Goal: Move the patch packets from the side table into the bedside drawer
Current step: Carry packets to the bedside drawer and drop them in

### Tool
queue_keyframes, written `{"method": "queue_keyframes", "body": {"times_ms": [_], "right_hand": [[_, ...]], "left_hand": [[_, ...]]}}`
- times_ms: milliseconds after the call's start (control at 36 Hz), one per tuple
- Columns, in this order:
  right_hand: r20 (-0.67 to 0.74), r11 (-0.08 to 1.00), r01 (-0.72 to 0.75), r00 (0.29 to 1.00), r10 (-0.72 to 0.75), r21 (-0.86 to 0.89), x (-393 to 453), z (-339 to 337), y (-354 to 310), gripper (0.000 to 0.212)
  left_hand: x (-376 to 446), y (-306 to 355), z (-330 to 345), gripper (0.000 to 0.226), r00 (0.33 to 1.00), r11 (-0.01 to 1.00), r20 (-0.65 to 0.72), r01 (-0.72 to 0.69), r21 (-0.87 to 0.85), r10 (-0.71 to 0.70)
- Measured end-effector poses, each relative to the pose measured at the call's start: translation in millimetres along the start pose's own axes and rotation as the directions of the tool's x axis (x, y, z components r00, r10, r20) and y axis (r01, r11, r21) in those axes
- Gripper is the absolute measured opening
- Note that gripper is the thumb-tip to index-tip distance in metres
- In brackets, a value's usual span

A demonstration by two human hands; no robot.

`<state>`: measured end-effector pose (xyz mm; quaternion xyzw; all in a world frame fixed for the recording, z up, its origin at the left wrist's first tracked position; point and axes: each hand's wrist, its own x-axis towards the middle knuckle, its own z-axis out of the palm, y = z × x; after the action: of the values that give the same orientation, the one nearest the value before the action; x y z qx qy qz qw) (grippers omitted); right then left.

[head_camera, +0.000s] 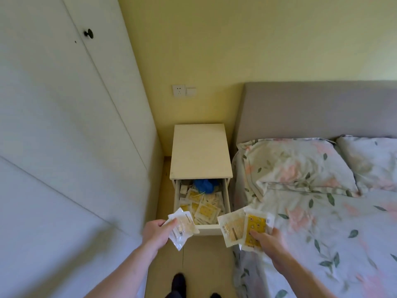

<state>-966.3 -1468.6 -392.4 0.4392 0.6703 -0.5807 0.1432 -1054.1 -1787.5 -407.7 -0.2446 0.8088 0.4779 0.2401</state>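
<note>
Left hand (158,232) and right hand (268,240) gripping packets (247,227) — open drawer (202,206), bed (322,211), yellow wall (236,50).

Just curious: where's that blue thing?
In the head view, the blue bundle lies at the back of the open drawer, behind the patch packets, under the nightstand top.

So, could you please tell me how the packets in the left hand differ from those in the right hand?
The left-hand packets look pale and whitish; the right-hand packets include one with a bright yellow face. The left bunch hangs beside the open drawer, the right bunch nearer the bed. Both are pinched, undropped.
</note>
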Motion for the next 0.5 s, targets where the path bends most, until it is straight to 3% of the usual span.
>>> {"method": "queue_keyframes", "body": {"times_ms": [250, 361, 500], "right_hand": [[-0.090, 0.999, -0.044, 0.995, 0.044, -0.001, 56, 43, -83, 0.027], [-0.136, 0.985, -0.142, 0.982, 0.128, -0.099, 102, 66, -97, 0.014], [-0.125, 0.960, -0.191, 0.978, 0.168, -0.206, 173, 91, -95, 0.014]], "left_hand": [[119, 44, 26, 0.032, 0.991, 0.987, 0.107, 0.068, 0.147, -0.084], [179, 48, 42, 0.040, 0.987, 0.974, 0.119, 0.077, 0.215, -0.105], [249, 46, 61, 0.035, 0.984, 0.955, 0.132, 0.081, 0.285, -0.122]]}}
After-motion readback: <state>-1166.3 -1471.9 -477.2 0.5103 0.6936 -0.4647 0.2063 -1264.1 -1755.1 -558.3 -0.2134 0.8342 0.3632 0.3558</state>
